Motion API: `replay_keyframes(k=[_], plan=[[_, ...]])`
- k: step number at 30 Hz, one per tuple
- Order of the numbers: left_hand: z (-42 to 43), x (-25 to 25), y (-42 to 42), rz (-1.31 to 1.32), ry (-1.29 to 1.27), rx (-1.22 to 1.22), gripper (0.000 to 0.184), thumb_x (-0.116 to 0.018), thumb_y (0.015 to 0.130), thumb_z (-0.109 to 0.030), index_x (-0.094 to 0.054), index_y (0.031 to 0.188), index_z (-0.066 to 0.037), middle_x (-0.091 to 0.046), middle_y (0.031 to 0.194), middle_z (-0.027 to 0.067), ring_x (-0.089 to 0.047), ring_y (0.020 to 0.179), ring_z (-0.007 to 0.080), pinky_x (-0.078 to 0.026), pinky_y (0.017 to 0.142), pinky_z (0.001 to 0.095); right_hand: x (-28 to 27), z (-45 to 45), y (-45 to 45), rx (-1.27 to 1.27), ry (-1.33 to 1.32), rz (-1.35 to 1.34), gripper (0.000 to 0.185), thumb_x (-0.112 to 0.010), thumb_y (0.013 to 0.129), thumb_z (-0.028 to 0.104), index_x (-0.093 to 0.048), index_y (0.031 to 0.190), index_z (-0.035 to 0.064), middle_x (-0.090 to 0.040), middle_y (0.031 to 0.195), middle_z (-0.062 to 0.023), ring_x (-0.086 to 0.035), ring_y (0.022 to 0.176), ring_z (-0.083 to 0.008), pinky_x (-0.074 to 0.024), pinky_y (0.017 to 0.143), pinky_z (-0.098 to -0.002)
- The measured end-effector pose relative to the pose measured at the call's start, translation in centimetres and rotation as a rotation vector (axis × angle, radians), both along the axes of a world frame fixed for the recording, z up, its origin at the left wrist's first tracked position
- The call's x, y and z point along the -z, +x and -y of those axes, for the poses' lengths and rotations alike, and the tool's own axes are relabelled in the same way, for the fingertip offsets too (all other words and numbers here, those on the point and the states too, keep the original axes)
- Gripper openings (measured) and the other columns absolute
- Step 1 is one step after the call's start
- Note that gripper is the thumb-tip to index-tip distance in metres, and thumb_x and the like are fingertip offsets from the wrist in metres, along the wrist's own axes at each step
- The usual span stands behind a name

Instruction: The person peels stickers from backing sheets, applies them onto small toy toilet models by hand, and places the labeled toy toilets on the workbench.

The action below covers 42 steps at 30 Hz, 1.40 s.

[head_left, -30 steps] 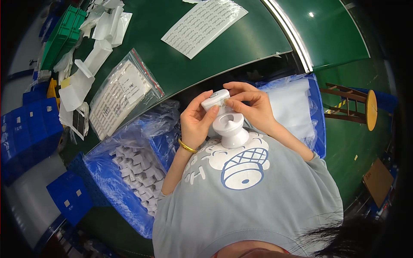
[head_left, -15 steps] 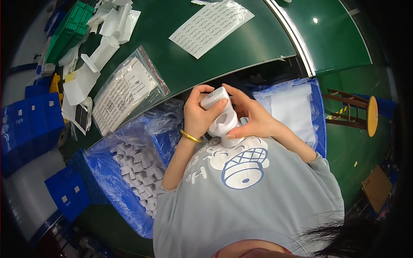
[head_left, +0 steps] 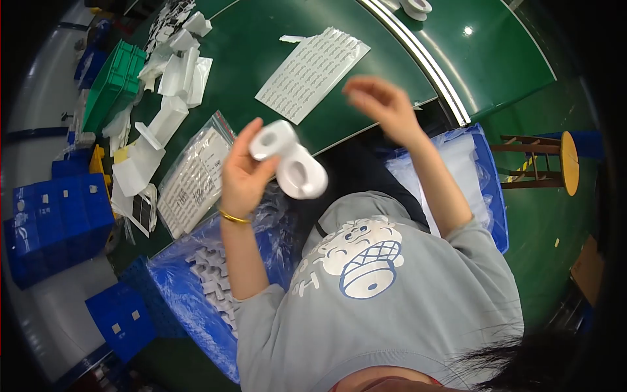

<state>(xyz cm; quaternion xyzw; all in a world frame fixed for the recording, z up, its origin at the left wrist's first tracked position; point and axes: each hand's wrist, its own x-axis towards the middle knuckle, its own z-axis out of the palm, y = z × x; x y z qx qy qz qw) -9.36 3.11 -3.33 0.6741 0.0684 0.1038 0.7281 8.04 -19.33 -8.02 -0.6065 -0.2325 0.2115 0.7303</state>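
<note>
A white plastic part (head_left: 302, 172) with two rounded, hollow ends is pinched between the thumb and fingers of my left hand (head_left: 243, 171), which wears a gold bangle. It is held over the front edge of the green table. My right hand (head_left: 385, 108) is raised over the table edge, away from the part, blurred, and its fingertips are hard to make out. A sheet of printed labels (head_left: 312, 73) lies on the table between and beyond my hands. Left of my left hand is a clear zip bag (head_left: 194, 183) with label sheets inside.
Blue lined bins stand below the table edge, one with white parts (head_left: 214, 282) at left, one with white sheets (head_left: 450, 171) at right. Crumpled backing paper (head_left: 171, 117) and a green crate (head_left: 112, 83) are at left. A stool (head_left: 567, 163) stands right; white round pieces (head_left: 415, 8) lie far back.
My right hand has let go of the white part and moved up and right. My left hand has carried the part left, turning it. The view has shifted slightly.
</note>
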Motion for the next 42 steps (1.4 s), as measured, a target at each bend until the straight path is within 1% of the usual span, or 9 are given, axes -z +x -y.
replay_keyframes(k=[4,7,10,12,14,16,23,28,42], plan=[[-6.0,0.6,2.0,-0.045,0.179,-0.010,0.054,-0.058,0.082,0.010,-0.042,0.134,0.002,-0.057,0.120,0.0100,-0.056,0.109,0.0173,-0.044,0.096,0.0301,2.7,-0.4,10.1,0.525,-0.548,0.544,0.033,-0.067,0.079,0.033,-0.070,0.098,0.0070,-0.066,0.105,-0.0114,-0.061,0.095,-0.0274,-0.0474,0.085,-0.0342],[-8.7,2.3,3.1,-0.112,0.222,0.025,0.058,-0.063,0.078,0.007,-0.045,0.133,-0.002,-0.053,0.125,0.0124,-0.053,0.115,0.0230,-0.044,0.097,0.0336,5.3,-0.7,14.7,0.536,-0.728,0.728,0.034,-0.068,0.077,0.035,-0.071,0.097,0.0082,-0.065,0.110,-0.0091,-0.056,0.103,-0.0303,-0.0440,0.092,-0.0389],[-6.1,-0.4,3.8,-0.031,1.121,-0.173,0.061,-0.067,0.073,0.002,-0.048,0.130,-0.005,-0.046,0.130,0.0162,-0.048,0.120,0.0306,-0.042,0.098,0.0382,5.6,-1.6,15.6,0.518,-0.888,0.702,0.030,-0.068,0.076,0.035,-0.073,0.092,0.0095,-0.063,0.115,-0.0074,-0.050,0.111,-0.0300,-0.0416,0.096,-0.0385],[-2.5,-1.7,5.9,0.084,1.194,-0.337,0.044,-0.070,0.072,-0.007,-0.059,0.114,-0.005,-0.049,0.128,0.0147,-0.050,0.115,0.0310,-0.042,0.095,0.0395,5.8,-2.1,15.6,0.538,-0.865,0.710,0.028,-0.070,0.073,0.032,-0.073,0.091,0.0101,-0.061,0.117,-0.0066,-0.048,0.112,-0.0299,-0.0408,0.096,-0.0378],[1.5,-1.5,8.9,0.139,1.003,-0.224,0.022,-0.063,0.080,-0.005,-0.063,0.102,-0.001,-0.061,0.109,0.0140,-0.058,0.101,0.0303,-0.046,0.089,0.0376,5.6,-2.2,14.6,0.545,-0.860,0.728,0.030,-0.070,0.072,0.032,-0.073,0.091,0.0087,-0.062,0.115,-0.0076,-0.050,0.109,-0.0291,-0.0399,0.096,-0.0374],[4.3,1.0,12.8,0.090,0.850,-0.028,0.023,-0.057,0.086,-0.010,-0.063,0.105,0.001,-0.061,0.110,0.0158,-0.059,0.100,0.0340,-0.047,0.088,0.0388,5.9,-2.4,13.6,0.603,-0.811,0.704,0.025,-0.073,0.068,0.028,-0.073,0.082,0.0083,-0.063,0.112,-0.0075,-0.049,0.108,-0.0290,-0.0392,0.096,-0.0370],[8.4,9.3,19.5,0.045,1.361,-0.005,0.039,-0.062,0.081,-0.013,-0.053,0.118,-0.003,-0.049,0.127,0.0107,-0.043,0.121,0.0299,-0.040,0.096,0.0438,5.2,-0.2,7.9,0.619,-0.753,0.717,0.015,-0.075,0.065,0.022,-0.072,0.073,0.0098,-0.063,0.109,-0.0059,-0.048,0.109,-0.0287,-0.0404,0.092,-0.0398],[8.9,9.7,17.7,0.092,1.311,-0.034,0.040,-0.064,0.080,-0.014,-0.055,0.117,-0.004,-0.049,0.128,0.0095,-0.043,0.121,0.0294,-0.039,0.097,0.0441,5.1,0.9,7.7,0.618,-0.694,0.658,0.016,-0.072,0.072,0.023,-0.073,0.079,0.0081,-0.062,0.112,-0.0061,-0.046,0.111,-0.0284,-0.0388,0.096,-0.0380],[8.7,9.4,17.7,0.084,1.204,-0.044,0.038,-0.065,0.079,-0.013,-0.059,0.115,-0.008,-0.052,0.127,0.0084,-0.045,0.121,0.0281,-0.041,0.095,0.0448,4.8,-0.6,8.1,0.580,-0.784,0.522,0.013,-0.075,0.066,0.022,-0.073,0.075,0.0130,-0.060,0.118,-0.0014,-0.042,0.117,-0.0256,-0.0300,0.100,-0.0419]])
